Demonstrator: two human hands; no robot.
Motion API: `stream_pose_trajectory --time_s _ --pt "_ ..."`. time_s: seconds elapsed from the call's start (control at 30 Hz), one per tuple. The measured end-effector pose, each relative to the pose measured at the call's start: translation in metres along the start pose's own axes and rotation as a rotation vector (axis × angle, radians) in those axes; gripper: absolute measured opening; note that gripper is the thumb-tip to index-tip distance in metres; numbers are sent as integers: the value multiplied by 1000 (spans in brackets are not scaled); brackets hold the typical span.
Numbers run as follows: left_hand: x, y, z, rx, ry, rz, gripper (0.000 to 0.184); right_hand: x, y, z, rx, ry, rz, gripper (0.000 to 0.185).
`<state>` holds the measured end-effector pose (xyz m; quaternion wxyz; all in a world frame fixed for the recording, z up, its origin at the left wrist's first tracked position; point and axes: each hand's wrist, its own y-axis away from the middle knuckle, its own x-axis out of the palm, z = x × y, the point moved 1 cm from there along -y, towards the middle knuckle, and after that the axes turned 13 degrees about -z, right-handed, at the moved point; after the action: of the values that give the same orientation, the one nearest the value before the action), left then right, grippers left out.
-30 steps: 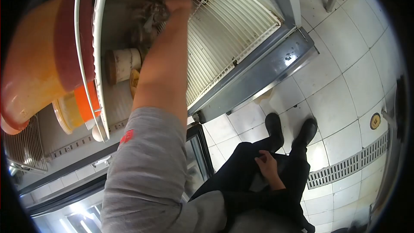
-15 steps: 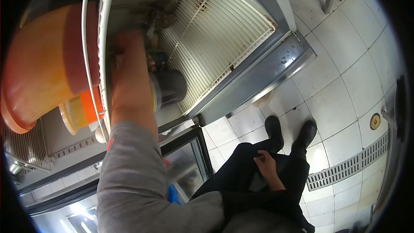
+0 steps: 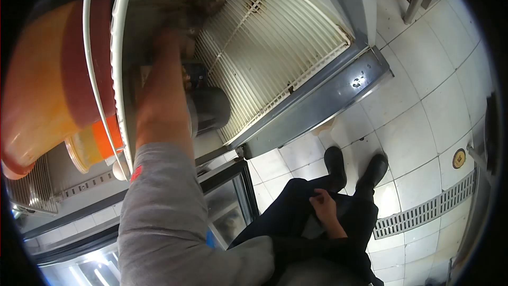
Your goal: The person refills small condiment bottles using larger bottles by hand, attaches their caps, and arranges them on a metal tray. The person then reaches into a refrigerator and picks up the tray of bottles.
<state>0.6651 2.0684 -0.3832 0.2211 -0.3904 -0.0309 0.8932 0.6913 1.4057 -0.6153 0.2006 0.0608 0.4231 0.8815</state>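
Note:
My left hand [image 3: 172,37] is deep inside a fridge, dark and smeared by motion, so its fingers cannot be made out. Close beside the forearm stand a dark rounded container [image 3: 211,108] and a small dark-labelled jar [image 3: 196,75], both partly covered by the arm. Blurred dark shapes [image 3: 211,0] lie at the back of the compartment, near that hand. Down by my legs hangs my right hand [image 3: 324,207], its fingers loosely bent and apart, with nothing visible in it.
A white wire shelf [image 3: 275,47] fills the fridge's right side. Large orange and red containers [image 3: 53,79], a smaller orange-yellow tub [image 3: 87,145] and a white egg-like object [image 3: 120,169] sit left of a white wire rack [image 3: 117,47]. A floor drain grate [image 3: 423,206] runs along the tiles.
My left arm is still inside the fridge, its hand shifted slightly toward the back. The view has moved a little. My right hand stays by my legs.

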Motion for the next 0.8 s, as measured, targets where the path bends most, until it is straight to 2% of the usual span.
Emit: stream_pose_trajectory --time_s 0.17,0.27,0.33,0.37,0.43,0.53,0.6,0.77,0.8 --pt "5 -5 66 -171 -109 -7 50 7 -4 11 -27 -3 6 41" --pt "-8 5 64 -220 -321 69 50 8 -5 12 -30 -12 6 41" --pt "-25 7 34 -173 -437 52 50 9 -6 13 -30 -12 5 41" --pt "-29 -1 13 -143 -338 -29 49 9 -6 12 -29 -5 3 41" --pt "-7 -50 -39 86 401 -319 57 10 -5 12 -27 7 -3 41" --pt "-74 -25 -152 410 1368 -461 61 12 -2 11 -24 12 -12 42" --pt "-78 -35 -187 298 1164 -279 50 14 -2 8 -28 -1 -18 42" --pt "-86 -42 -159 292 229 -16 45 15 -1 4 -12 -17 6 42" --pt "-86 -41 -144 225 198 -13 44 16 0 4 -21 -22 4 42"
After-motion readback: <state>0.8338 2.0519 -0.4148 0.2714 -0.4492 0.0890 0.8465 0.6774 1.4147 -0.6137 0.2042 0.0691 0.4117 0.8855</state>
